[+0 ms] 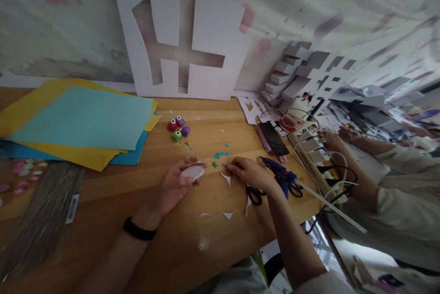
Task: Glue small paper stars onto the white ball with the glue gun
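My left hand (177, 181) is closed around a small white round disc (192, 173), which looks flat and is held tilted above the wooden table. Across from it, my right hand (249, 171) is low over the table with its fingers pressed together. Whatever is at those fingertips is too small to make out. Beside them lie a white paper scrap (226, 178) and a green star (214, 164). Blue star pieces (220, 153) are scattered just beyond. Black-handled scissors (255, 195) rest under my right wrist.
Punch-like craft pieces (178, 135) sit beyond my left hand, near coloured sheets (79, 115). A blue glue gun (278, 168) with a white stick, a phone (274, 138) and a power strip (314, 152) lie at right. A co-worker's hands (335, 142) are farther right. A white cut-out board (206, 23) leans behind.
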Demonstrator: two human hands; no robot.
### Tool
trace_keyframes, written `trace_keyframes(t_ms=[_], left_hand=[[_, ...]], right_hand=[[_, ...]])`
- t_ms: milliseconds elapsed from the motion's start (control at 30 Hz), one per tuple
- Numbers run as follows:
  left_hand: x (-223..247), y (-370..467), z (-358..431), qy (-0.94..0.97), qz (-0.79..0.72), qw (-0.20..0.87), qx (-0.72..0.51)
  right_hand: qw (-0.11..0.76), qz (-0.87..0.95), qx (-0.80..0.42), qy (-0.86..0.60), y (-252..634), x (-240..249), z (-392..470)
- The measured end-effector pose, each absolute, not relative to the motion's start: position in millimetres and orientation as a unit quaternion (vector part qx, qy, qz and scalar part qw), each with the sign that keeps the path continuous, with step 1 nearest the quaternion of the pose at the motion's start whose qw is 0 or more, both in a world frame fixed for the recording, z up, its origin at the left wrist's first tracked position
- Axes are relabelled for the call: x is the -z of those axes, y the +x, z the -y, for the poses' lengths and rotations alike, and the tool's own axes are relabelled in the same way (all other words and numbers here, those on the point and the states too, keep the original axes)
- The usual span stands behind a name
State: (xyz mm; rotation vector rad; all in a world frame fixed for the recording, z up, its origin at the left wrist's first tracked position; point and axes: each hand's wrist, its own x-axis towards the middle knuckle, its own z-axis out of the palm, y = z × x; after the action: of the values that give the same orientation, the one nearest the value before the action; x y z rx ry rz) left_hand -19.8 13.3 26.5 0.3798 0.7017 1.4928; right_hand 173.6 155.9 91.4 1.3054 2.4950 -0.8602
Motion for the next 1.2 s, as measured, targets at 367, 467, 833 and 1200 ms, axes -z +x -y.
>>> trace_keyframes(t_ms=[367, 467, 833, 1200], left_hand=[[-32.9, -19.5, -13.1, 0.15, -0.322, 0.659, -0.663], [-33.3, -19.1, -13.3, 0.155, -0.324, 0.661, -0.659], [-33.4, -18.4, -12.3, 0.166, -0.321, 0.666, -0.653], [-30.1, -18.5, -12.3, 0.174, -0.332, 0.662, -0.65]], right_hand=[[0.109, -0.811, 0.331, 0.47, 160.8, -83.1, -155.9], [0.104, -0.797, 0.348, 0.482, 159.8, -80.4, -154.1], [0.05, -0.76, 0.385, 0.521, 155.9, -70.1, -144.9], [-0.019, -0.77, 0.369, 0.52, 156.1, -61.8, -140.7]])
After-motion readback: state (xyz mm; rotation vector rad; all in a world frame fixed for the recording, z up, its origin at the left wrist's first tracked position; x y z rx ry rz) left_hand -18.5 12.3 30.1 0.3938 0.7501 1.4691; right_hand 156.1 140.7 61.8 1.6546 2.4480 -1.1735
